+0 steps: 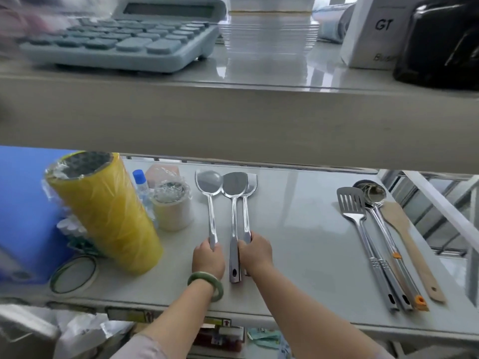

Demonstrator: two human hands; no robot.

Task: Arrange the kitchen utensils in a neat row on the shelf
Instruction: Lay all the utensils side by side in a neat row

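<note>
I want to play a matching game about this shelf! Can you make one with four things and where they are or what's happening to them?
Things:
1. big spoon
2. wooden spatula
3. yellow roll
4. calculator

Places or states:
A. on the upper shelf
B. standing at the left of the lower shelf
C. handle held by the left hand
D. lying farthest right in the group of utensils

Pairs: 1-C, 2-D, 3-B, 4-A
</note>
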